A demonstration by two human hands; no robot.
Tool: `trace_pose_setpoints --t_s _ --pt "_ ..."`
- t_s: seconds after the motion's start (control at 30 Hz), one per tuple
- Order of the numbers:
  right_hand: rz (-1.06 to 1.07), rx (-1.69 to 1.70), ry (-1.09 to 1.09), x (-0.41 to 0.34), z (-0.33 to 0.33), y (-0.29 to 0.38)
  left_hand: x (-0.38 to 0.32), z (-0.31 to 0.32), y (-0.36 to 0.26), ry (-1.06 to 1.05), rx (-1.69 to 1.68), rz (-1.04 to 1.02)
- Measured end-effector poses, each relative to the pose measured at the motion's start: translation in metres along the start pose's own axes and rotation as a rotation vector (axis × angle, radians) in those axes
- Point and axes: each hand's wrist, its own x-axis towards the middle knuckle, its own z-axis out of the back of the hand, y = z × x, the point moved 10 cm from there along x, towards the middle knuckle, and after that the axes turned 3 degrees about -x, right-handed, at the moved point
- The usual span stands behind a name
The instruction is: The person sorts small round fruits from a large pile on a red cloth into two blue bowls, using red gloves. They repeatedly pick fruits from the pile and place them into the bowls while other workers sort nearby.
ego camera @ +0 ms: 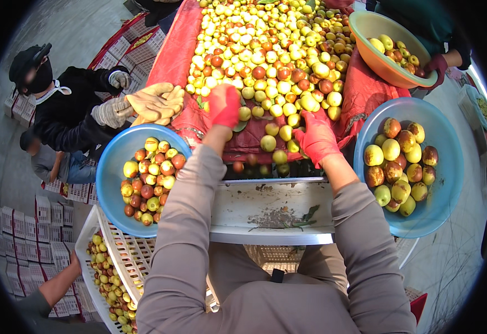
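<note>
A heap of green and brown jujubes spreads over a sloping bed lined with red cloth. My left hand, in a red glove, is at the heap's near left edge; it is blurred, and whether it holds fruit is unclear. My right hand, gloved alike, reaches into the near right edge with fingers apart, touching jujubes. Between my hands, loose jujubes roll down the cloth towards a dark gap. Below the gap lies a worn white metal ledge bearing leaf scraps.
Blue basins of jujubes stand at left and right. At upper right, a gloved person's hand holds an orange basin. A tan glove lies beside a person. A white plastic crate holds jujubes; boxes stand left.
</note>
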Motion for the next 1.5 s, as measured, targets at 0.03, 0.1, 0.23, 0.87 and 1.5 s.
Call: trace_pose_setpoints --t_s 0.03,0.1,0.23,0.87,1.5 --pt "0.028 -0.011 -0.004 -0.001 0.000 0.003 0.023 0.012 0.025 -0.043 0.119 0.099" --pt "0.112 0.038 -0.006 -0.004 0.000 0.014 0.043 0.003 0.063 0.094 0.340 0.194" --pt "0.453 0.010 0.067 -0.021 -0.008 0.050 0.058 -0.044 0.086 0.357 0.213 0.196" --pt "-0.124 0.130 -0.170 0.010 0.010 -0.023 -0.089 -0.050 -0.075 0.717 -0.001 -0.002" --pt "0.131 -0.089 0.012 0.004 -0.012 0.016 0.074 -0.042 0.022 0.143 0.115 0.028"
